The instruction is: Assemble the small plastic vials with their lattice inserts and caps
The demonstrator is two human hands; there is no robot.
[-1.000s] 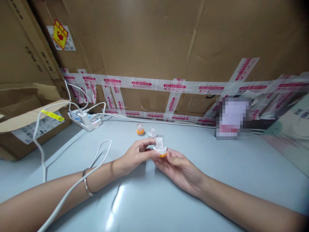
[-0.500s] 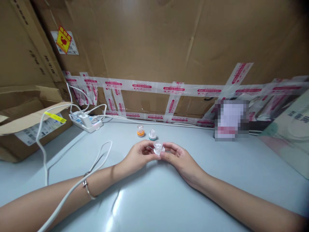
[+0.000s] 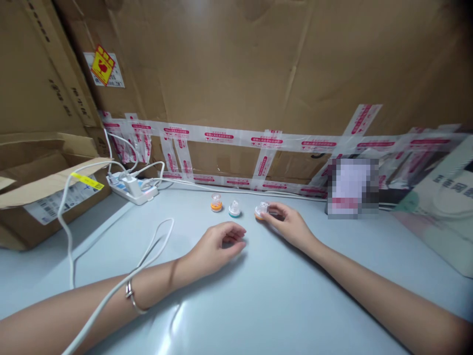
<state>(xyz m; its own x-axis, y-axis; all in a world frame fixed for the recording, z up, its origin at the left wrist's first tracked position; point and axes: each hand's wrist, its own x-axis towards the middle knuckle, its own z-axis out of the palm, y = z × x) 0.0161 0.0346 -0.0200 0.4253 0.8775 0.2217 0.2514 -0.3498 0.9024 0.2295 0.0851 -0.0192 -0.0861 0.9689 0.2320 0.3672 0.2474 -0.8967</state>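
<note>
My right hand point(image 3: 286, 222) pinches a small clear-domed piece with an orange base point(image 3: 261, 211) between thumb and fingers, down at the table surface. To its left stands a similar clear-domed piece with a teal base point(image 3: 234, 209). Further left is another one with an orange base point(image 3: 216, 203). Both are upright and untouched. My left hand point(image 3: 219, 246) holds nothing; its fingers are curved and apart from the thumb, just above the table in front of the row. What sits inside the clear domes is too small to make out.
A white cable point(image 3: 111, 296) loops over my left forearm. A power strip point(image 3: 142, 196) with plugs and an opened cardboard box point(image 3: 22, 217) are at the left. Large taped cardboard point(image 3: 221, 69) walls the back. A pixelated phone-like object point(image 3: 351, 185) leans at the right.
My hands have parted. The right one has carried the clear-domed piece away and to the right, beside the other two. My left hand has let go of it and opened.
</note>
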